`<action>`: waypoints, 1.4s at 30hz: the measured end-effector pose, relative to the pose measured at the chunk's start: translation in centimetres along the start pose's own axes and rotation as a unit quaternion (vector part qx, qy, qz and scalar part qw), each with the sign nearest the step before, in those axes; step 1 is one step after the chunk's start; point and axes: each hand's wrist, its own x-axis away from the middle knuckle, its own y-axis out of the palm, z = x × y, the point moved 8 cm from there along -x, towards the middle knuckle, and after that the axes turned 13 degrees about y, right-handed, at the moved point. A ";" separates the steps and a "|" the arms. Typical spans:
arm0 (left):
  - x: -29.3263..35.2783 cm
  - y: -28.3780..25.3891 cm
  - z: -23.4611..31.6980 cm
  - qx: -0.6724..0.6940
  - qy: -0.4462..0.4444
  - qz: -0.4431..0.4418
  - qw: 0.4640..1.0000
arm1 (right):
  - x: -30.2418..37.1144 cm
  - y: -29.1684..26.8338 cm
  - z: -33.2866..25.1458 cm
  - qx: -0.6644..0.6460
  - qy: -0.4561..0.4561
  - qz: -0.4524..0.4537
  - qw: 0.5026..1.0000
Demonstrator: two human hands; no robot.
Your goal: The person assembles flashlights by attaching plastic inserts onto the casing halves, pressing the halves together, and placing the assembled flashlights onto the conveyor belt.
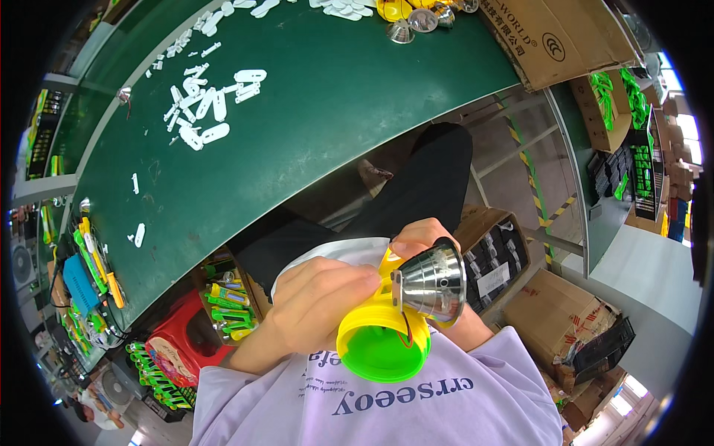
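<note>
Close to my chest I hold a yellow flashlight housing, its round mouth toward the camera with bright green inside. My left hand is closed around the housing's left side, thumb and fingers near the handle. A shiny silver reflector cup sits outside the mouth, tilted to the right, and a thin red wire runs from near it into the housing. My right hand is closed at the top of the yellow handle; the reflector hides part of this hand.
A green table carries white plastic pieces and, at the far edge, more silver reflectors. An open cardboard box is at the far right. Screwdriver-like tools lie left, near a red stool. Boxes stand right.
</note>
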 end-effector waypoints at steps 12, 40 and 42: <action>-0.5 1.0 -1.1 0.248 -0.064 -0.065 0.964 | -0.8 2.2 -1.5 -0.189 0.021 -0.164 0.968; -1.8 1.2 0.8 0.298 -0.053 -0.071 0.950 | 0.8 1.8 -2.5 -0.222 -0.044 -0.151 0.962; -1.9 1.1 0.9 0.291 -0.058 -0.053 0.953 | 0.7 1.7 -2.6 -0.206 -0.049 -0.140 0.967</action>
